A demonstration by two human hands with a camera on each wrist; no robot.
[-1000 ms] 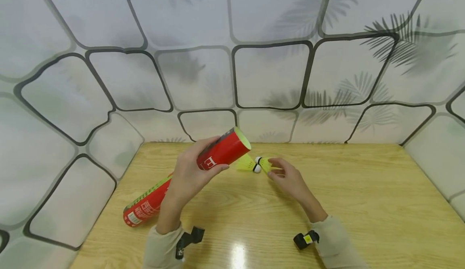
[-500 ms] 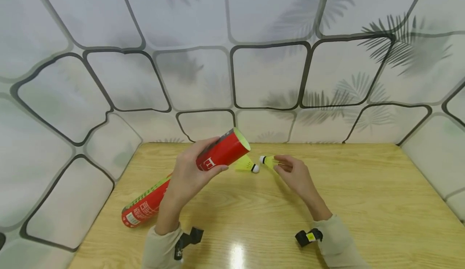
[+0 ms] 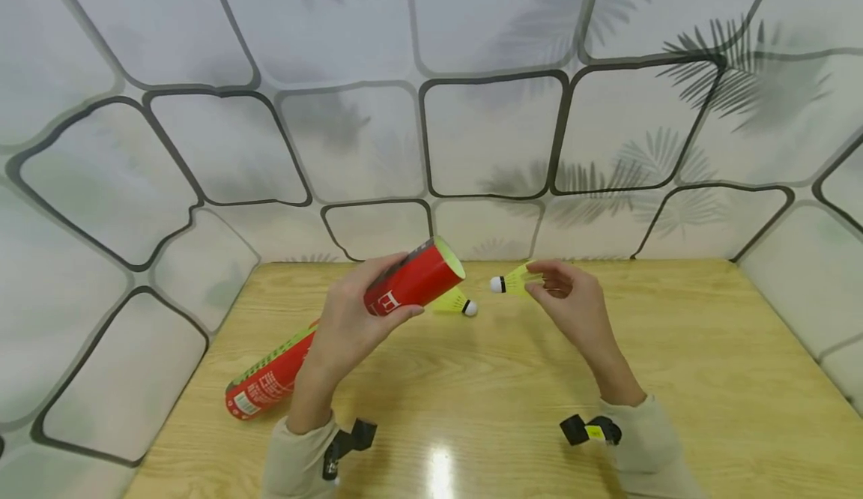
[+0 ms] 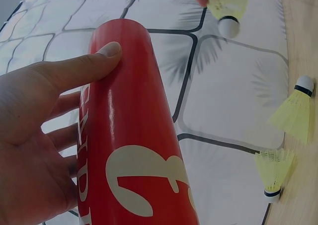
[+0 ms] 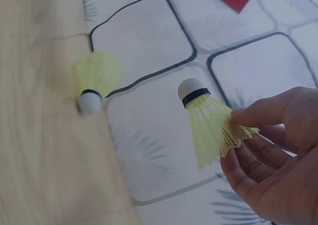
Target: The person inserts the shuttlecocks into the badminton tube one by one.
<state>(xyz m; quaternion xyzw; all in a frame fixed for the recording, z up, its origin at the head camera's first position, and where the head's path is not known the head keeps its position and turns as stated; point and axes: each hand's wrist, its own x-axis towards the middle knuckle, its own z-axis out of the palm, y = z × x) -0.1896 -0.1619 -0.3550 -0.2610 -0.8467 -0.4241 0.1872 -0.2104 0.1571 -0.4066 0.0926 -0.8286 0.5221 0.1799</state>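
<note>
While the left hand (image 3: 353, 319) grips a red tube (image 3: 414, 283), the right hand (image 3: 573, 306) pinches a yellow shuttlecock (image 3: 516, 281), skirt between thumb and fingers, white tip pointing tubeward.

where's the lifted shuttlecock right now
In the head view, the shuttlecock is right of centre, pinched by the right hand, just to the right of the open end of the red tube that the left hand holds.

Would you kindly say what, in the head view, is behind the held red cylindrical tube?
A white-tipped yellow shuttlecock partly shows; the tube covers some of it.
</note>
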